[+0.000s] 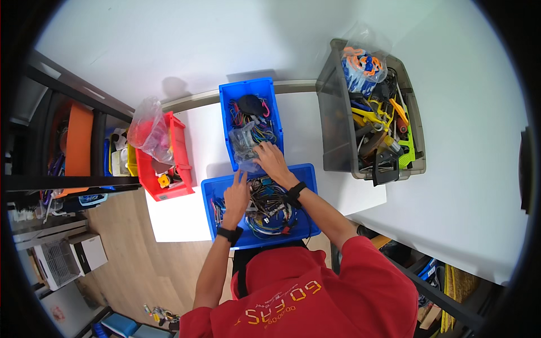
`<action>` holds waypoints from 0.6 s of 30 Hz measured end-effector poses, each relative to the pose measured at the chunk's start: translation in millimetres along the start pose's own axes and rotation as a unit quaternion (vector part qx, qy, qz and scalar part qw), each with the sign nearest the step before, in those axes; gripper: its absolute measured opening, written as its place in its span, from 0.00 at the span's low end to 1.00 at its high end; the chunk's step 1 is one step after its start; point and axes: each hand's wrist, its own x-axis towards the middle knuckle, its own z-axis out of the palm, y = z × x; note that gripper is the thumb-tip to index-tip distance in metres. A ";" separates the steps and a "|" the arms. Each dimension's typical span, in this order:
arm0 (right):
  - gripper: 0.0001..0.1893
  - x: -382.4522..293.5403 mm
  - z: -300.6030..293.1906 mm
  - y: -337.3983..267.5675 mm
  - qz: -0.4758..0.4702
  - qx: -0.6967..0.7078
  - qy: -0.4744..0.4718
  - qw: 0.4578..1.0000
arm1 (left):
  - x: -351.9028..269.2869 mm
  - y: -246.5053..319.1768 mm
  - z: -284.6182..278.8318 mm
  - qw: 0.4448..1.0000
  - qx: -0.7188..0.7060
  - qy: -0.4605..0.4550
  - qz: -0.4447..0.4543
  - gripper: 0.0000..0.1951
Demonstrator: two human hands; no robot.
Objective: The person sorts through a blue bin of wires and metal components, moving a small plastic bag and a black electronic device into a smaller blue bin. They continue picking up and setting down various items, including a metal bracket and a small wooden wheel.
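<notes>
A clear plastic bag (243,145) with small dark contents that I cannot make out lies at the near end of a blue bin (224,122). My right hand (272,162) has its fingers on the bag's right side, seeming to grip it. Two fingers of my left hand (236,198) reach up to the bag's lower edge; whether they pinch it I cannot tell. Behind the bag, the bin holds coloured wires (264,133) and a black rounded object (250,104). Under my forearms is a blue tray (310,177) with a tangle of cables and connectors (270,203).
On the white table (173,224), a red bin (186,158) with a plastic bag stands left. To the right, a grey translucent crate (338,139) holds hand tools and bagged gloves (361,69). A black shelf frame (72,182) rises at left; a white wall (203,38) stands behind.
</notes>
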 end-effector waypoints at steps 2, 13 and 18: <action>0.14 2.6 6.3 3.5 0.003 -0.005 0.028 1.000 | 12.8 -1.4 2.2 0.999 0.020 -0.012 0.032 0.21; 0.10 -21.5 22.0 -0.3 -0.011 0.035 -0.035 0.999 | 42.7 -10.9 46.3 0.995 0.076 -0.018 0.069 0.21; 0.07 -12.5 28.3 9.1 0.005 0.004 -0.039 0.999 | 38.8 9.1 33.6 0.996 0.070 0.034 0.038 0.20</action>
